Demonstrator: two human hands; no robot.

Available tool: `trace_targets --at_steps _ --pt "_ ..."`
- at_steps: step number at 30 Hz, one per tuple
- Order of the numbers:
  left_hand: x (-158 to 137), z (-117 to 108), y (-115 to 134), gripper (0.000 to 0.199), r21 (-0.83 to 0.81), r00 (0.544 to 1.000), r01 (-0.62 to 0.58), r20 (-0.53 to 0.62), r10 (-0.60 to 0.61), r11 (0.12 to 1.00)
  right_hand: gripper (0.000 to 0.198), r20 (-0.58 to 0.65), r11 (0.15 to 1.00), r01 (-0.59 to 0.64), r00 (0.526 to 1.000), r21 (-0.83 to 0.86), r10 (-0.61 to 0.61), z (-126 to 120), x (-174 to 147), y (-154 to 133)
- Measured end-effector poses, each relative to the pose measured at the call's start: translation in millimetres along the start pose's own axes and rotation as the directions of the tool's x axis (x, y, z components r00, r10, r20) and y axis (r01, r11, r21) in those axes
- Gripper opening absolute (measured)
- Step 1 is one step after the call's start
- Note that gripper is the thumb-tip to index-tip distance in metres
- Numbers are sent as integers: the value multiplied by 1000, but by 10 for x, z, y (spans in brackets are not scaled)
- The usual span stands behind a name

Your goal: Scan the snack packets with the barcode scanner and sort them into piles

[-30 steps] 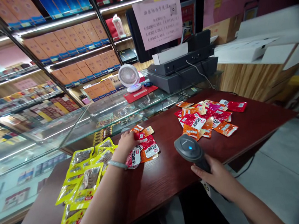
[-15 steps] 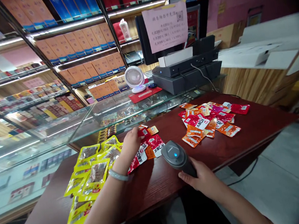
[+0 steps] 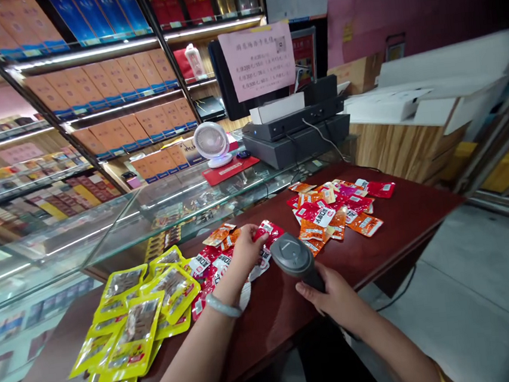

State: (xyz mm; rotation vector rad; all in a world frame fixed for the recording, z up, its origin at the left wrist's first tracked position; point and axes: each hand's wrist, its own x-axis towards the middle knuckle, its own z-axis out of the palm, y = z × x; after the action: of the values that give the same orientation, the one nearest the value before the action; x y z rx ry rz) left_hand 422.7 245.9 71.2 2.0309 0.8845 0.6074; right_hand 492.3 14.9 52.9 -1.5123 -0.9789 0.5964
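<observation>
My left hand [image 3: 246, 255], with a pale bangle at its wrist, pinches a small red snack packet [image 3: 271, 229] over the middle of the dark wooden table. Wrapped in my right hand [image 3: 336, 296] is a grey barcode scanner [image 3: 293, 256], its head up and just right of that packet. Beneath and beside my left hand lie several red and white packets [image 3: 201, 263], with orange packets [image 3: 217, 235] behind them. Part of this pile is hidden by my hand and forearm. To its left is a heap of yellow snack bags [image 3: 135, 328].
Another pile of red and orange packets [image 3: 322, 214] lies on the table [image 3: 400, 213] at right. Behind stand a glass display counter [image 3: 118, 228], a white fan [image 3: 212, 144], and a dark cash drawer [image 3: 295, 142] below a monitor with a pink sign [image 3: 258, 61].
My left hand has moved right from the middle pile toward the scanner, with the red packet in its fingers. The scanner's blue light no longer shows. The camera has turned slightly right.
</observation>
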Motion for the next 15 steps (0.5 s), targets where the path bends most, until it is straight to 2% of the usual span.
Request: trace_targets --at_steps 2,4,6,7,9,11,12,13,15 --pt "177 260 99 29 -270 996 89 40 -82 959 32 -33 1000 -12 999 8 12 -53 -1 8" --pt "337 493 233 39 -489 990 129 118 -81 863 31 -76 1000 -10 997 -2 10 -100 -5 14" --pt "442 641 344 51 -586 983 132 179 -31 800 32 -100 1000 2 995 -5 -3 -139 -14 22" --pt "466 673 372 55 -581 981 120 195 -5 805 33 -98 1000 7 995 -2 -7 -155 -21 27" --pt "456 643 358 56 -446 980 54 194 38 893 33 -83 1000 -2 997 3 2 -181 -38 37" --pt "376 503 264 56 -145 977 -90 177 116 985 34 -64 1000 -11 998 0 11 -194 -55 42" --pt "317 403 200 57 44 972 -171 172 161 984 35 -52 1000 -14 999 1 14 -195 -62 41" --pt "252 292 134 57 234 965 -235 172 198 944 35 -39 1000 -17 999 4 17 -192 -67 39" --pt "120 62 11 58 547 961 -275 170 217 791 37 -13 1000 -22 1000 10 22 -174 -72 30"
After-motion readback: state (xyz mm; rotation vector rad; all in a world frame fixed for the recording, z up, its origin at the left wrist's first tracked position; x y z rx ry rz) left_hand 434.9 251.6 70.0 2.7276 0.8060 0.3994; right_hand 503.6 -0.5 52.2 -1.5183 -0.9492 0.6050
